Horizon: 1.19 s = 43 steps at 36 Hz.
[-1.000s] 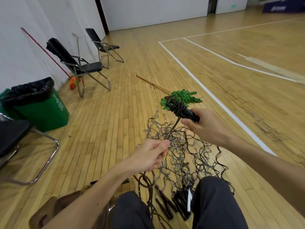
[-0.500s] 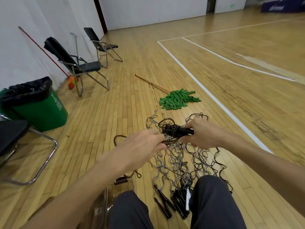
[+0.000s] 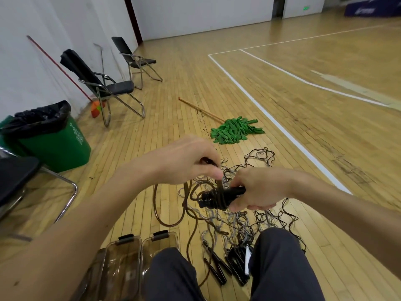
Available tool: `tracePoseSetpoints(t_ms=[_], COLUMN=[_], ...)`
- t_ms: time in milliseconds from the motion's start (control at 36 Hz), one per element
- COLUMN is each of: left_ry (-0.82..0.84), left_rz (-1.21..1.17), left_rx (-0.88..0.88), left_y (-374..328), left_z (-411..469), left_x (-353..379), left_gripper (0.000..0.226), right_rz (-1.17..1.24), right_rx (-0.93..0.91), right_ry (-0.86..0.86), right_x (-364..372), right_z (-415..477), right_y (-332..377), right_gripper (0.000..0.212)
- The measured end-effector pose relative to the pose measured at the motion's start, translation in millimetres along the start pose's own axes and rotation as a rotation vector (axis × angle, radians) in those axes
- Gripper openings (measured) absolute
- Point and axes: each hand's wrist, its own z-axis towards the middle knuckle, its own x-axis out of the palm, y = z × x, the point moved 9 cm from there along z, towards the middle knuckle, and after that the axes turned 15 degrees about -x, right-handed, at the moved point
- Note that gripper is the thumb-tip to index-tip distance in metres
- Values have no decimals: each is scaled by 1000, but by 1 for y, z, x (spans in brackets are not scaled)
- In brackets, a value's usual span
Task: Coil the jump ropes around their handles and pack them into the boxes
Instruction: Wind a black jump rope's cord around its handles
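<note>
Observer: Change since the last entry?

Me: Position and slack. A second back the handles [image 3: 219, 197] are up level with the green mop [image 3: 235, 130] and the rope runs straight down to my left hand [image 3: 186, 159]. Now they lie roughly level, low over the tangled ropes [image 3: 238, 224] on the floor. The left hand is above and just left of them.

Observer: Grip?

Me: Right hand [image 3: 258, 190] is wrapped fully round the near end of the handles. Left thumb and fingers pinch the brown rope [image 3: 169, 224]; its slack hangs in a loose loop.

Observer: Meaning for the task?

Me: My judgement is that another turn is going on over the coils already there. With this much slack left, packing isn't due. The clear boxes [image 3: 130, 255] wait by my left knee.
</note>
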Motion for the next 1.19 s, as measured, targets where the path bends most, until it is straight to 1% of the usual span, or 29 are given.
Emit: tracePoseSetpoints(t_ms=[139,222,278,306,444,583,667,694,750,778,889,944,972,1000,1028,1056,1083,1111,1139,1167,1194], left_ry=[10,47,87,99,174,227,248,257,234,213,154,164,170,209,250,304,280,215,178,229,259], left_rz=[-69,-166,-236,-277,-433,-612,-727,-763,-807,-810,-868,-888,-879,-907,-944,-971,-1010,-999,-966,-969,-981], left_rx=[19,23,60,76,91,106,89,93,115,121,121,72,36,-25,-111,-261,-389,-397,-316,-236,-215], left_y=[-4,6,8,9,13,18,28,29,30,31,29,33,43,64,85,110,127,128,110,85,72], left_z=[13,17,15,15,14,12,12,12,10,9,6,12,16,19,24,23,23,20,16,10,8], left_x=[-13,-14,-12,-11,0,9,17,20,20,21,20,26,36,50,68,88,98,93,84,78,75], left_gripper=[5,19,30,32,30,51,57,54,39,37,54,58,57,50,45,42,44,42,41,39,36], right_rz=[-126,-190,-195,-193,-142,-71,-13,6,47,65,138,190,220,240,249,249,251,259,272,287,302], right_rx=[-45,-88,-120,-135,-226,-287,-332,-347,-375,-391,-449,-475,-485,-494,-500,-505,-509,-510,-506,-496,-485], right_ry=[8,-27,-43,-45,-37,-57,-91,-105,-130,-138,-161,-153,-148,-148,-152,-164,-180,-197,-214,-232,-252], right_x=[-2,-8,-10,-9,-6,-5,-7,-8,-12,-13,-18,-20,-21,-22,-24,-26,-28,-30,-31,-32,-33], right_z=[-3,-9,-13,-15,-21,-24,-24,-24,-25,-25,-26,-26,-26,-26,-25,-25,-25,-24,-23,-22,-21], right_y=[21,30,34,36,47,55,59,61,64,67,74,76,75,76,76,76,75,73,71,69,67], right_gripper=[18,23,24,24,29,30,30,29,29,30,28,23,21,19,17,15,14,13,11,9,7])
